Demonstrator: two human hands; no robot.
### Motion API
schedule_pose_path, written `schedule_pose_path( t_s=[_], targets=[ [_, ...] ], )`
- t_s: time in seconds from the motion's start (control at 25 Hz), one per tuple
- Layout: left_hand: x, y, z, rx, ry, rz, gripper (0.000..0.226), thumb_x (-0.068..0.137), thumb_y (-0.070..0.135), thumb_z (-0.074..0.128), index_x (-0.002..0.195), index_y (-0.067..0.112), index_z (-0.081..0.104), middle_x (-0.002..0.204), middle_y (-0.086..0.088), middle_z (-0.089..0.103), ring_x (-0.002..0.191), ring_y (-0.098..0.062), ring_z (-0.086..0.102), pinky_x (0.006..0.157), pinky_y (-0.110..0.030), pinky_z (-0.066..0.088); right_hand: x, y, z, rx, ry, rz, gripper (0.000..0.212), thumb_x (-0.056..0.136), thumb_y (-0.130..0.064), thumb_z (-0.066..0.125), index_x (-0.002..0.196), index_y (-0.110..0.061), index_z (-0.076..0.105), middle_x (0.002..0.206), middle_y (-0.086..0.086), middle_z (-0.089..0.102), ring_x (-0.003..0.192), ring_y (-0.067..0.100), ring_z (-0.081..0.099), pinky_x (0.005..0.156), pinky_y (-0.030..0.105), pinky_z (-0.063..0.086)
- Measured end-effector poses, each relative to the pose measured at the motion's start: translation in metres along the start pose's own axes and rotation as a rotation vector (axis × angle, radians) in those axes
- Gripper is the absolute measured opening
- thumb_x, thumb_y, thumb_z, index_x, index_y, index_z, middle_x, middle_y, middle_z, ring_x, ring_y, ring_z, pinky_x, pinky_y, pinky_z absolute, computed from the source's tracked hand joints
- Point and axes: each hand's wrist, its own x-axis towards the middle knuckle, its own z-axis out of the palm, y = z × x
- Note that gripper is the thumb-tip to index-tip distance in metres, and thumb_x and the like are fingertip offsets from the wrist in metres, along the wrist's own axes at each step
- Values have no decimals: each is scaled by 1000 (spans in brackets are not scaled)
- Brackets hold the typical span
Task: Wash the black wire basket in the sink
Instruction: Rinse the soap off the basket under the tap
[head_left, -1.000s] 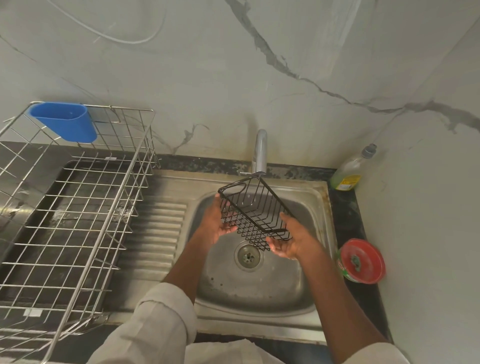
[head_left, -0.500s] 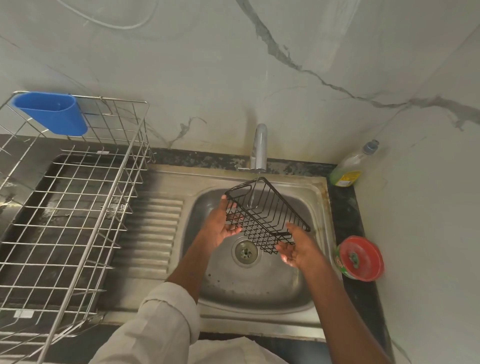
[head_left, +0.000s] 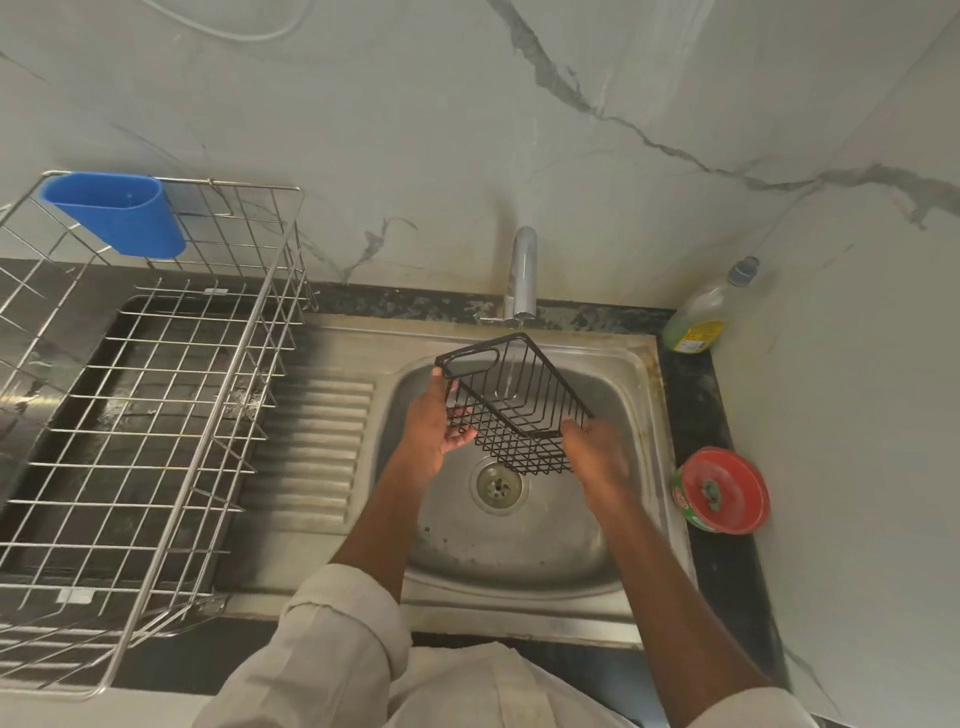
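Observation:
The black wire basket hangs tilted over the steel sink, right under the tap. A thin stream of water falls from the tap into the basket. My left hand grips the basket's left end, fingers curled under the wires. My right hand holds the lower right corner; it is slightly blurred, and its fingers are hidden behind the hand. The drain lies below the basket.
A steel dish rack with a blue plastic cup fills the counter to the left. A dish soap bottle and a red-lidded round tub stand right of the sink. Marble walls close in behind and to the right.
The basket has turned a little and its right end has dropped lower. My right hand has shifted along the lower right corner. My left hand has kept its hold.

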Motion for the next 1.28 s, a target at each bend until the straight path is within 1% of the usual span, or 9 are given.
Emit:
schedule_pose_path(
  t_s=[0.12,0.4,0.56,0.76,0.88,1.0,1.12,1.2,1.28],
  targets=[
    [-5,11,11,46,21,39,54,105,65,46,122,20,70,121,-18,67,108,-34,67,76,-42,64,-13,-25,-6,106,-60,-211,40,102,-61,47,123,-30,63,128,-1,64,114,20,60,92,40,50],
    [-14,19,38,99,-42,79,59,105,66,44,133,19,65,128,-17,67,109,-33,67,61,-34,62,-14,-35,-17,153,-49,-230,98,78,-84,62,153,-23,44,155,5,49,140,29,49,111,51,46],
    [-20,9,47,112,-68,74,63,105,65,44,143,17,60,141,-17,60,115,-35,65,61,-33,63,-12,-29,-19,124,-7,-262,101,80,-75,69,159,-26,33,165,6,32,150,31,34,117,53,39],
    [-29,11,53,156,-89,130,64,106,64,43,149,18,55,148,-7,57,127,-33,60,65,-34,65,-11,-24,-26,195,14,-265,99,81,-73,71,159,-23,34,165,4,37,150,27,37,117,48,39],
    [-36,12,59,217,-97,174,61,108,62,41,148,18,55,141,-5,56,119,-25,60,73,-37,66,-9,-23,-29,191,20,-230,108,68,-83,72,156,-30,38,161,3,42,145,27,44,113,48,43],
    [-42,11,62,274,-113,211,57,106,62,46,141,19,57,136,-4,56,103,-15,58,80,-40,65,0,-17,-35,308,13,-173,91,61,-84,77,137,-38,57,139,-2,64,129,25,61,104,51,53],
    [-45,15,61,326,-110,214,59,104,64,50,141,19,55,139,-5,55,112,-20,58,85,-43,64,-4,-17,-42,401,11,-172,20,86,-51,77,96,-39,64,108,-14,69,112,18,65,102,47,51],
    [-44,18,55,317,-87,179,59,103,65,51,142,21,52,140,-7,56,117,-24,59,82,-43,64,-6,-21,-37,414,0,-188,17,87,-47,78,92,-37,64,103,-14,69,106,15,66,101,45,52],
    [-43,20,47,249,-36,105,63,101,68,52,144,22,48,138,-11,58,115,-28,62,74,-39,62,-8,-28,-27,358,-15,-210,54,76,-62,79,117,-30,68,117,-6,72,115,17,66,102,44,53]
  ],
)
